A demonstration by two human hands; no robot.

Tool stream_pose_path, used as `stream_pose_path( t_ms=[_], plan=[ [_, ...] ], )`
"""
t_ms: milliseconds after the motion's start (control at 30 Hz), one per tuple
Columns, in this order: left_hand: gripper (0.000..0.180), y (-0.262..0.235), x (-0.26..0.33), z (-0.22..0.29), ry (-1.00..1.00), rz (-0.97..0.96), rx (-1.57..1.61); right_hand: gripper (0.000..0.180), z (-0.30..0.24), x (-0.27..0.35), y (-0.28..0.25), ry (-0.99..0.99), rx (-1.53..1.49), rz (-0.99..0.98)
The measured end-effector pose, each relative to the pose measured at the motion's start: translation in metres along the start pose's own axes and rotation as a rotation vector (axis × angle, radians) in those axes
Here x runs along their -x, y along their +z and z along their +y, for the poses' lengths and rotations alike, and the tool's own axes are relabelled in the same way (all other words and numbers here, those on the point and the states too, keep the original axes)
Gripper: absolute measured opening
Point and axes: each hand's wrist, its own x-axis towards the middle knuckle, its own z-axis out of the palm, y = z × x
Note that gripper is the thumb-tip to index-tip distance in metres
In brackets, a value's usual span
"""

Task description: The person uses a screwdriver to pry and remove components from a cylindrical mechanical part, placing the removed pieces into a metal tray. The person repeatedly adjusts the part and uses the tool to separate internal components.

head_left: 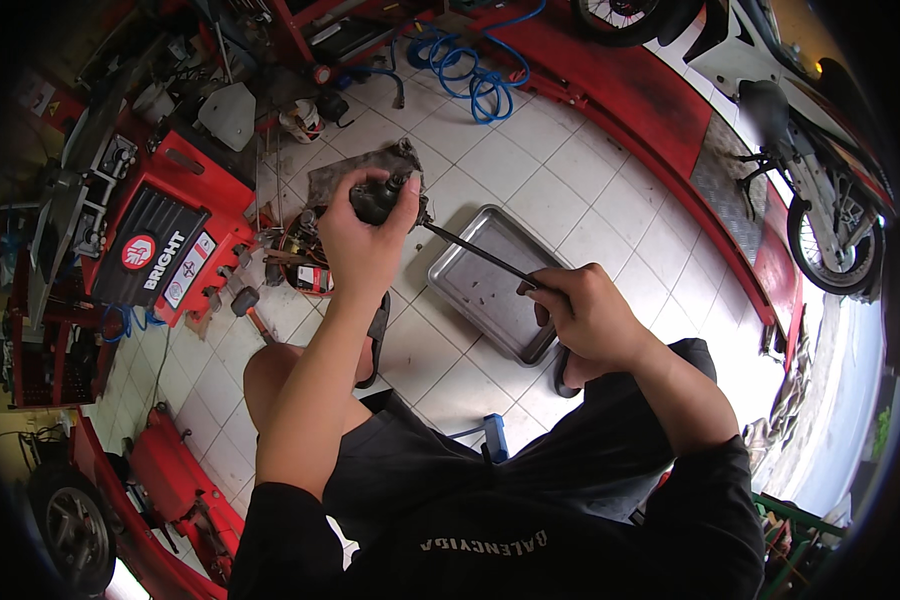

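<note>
My left hand (355,250) is closed around a dark, greasy mechanical part (375,203), thumb on one side and fingers on the other. Its exact kind I cannot make out. In my right hand (600,325) is a long, thin, dark rod-like tool (485,257), whose near end is hidden in the fingers. The far tip meets the lower right side of the part, or comes very close to it. Below the rod, a shallow metal tray (453,222) lies on the floor with a few small dark bits in it. A dirty grey rag (335,180) is behind my left hand.
A red tool cabinet (185,230) stands at the left, with a hammer (250,308) near it. Blue coiled hose (480,90) lies at the back. A red ramp (660,170) and a motorcycle (810,170) occupy the right. Between my legs is a small blue object (495,437).
</note>
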Motion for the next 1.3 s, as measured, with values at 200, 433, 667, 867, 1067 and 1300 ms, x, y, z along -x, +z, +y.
stream_pose_path(
  t_ms=[200, 433, 667, 867, 1067, 1300],
  plan=[
    [0.031, 0.011, 0.0, -0.003, 0.085, 0.075, -0.092, 0.008, 0.009, 0.001, 0.016, -0.085, 0.306, 0.315],
    [0.034, 0.011, -0.004, -0.002, -0.057, 0.062, -0.051, 0.014, 0.007, -0.009, 0.009, 0.039, 0.134, 0.085],
    [0.034, 0.008, -0.008, 0.012, 0.022, -0.069, -0.056, 0.016, 0.019, -0.014, 0.014, 0.095, -0.324, -0.242],
    [0.033, 0.012, -0.004, 0.009, 0.048, -0.116, 0.001, 0.026, -0.003, -0.014, 0.011, 0.083, -0.147, -0.419],
    [0.038, 0.014, -0.007, 0.001, 0.163, -0.137, -0.034, 0.025, -0.01, -0.01, 0.016, 0.161, -0.475, -0.57],
    [0.029, 0.013, -0.002, 0.005, 0.125, -0.25, -0.086, 0.03, -0.014, -0.01, 0.003, 0.267, -0.688, -0.724]
  ],
)
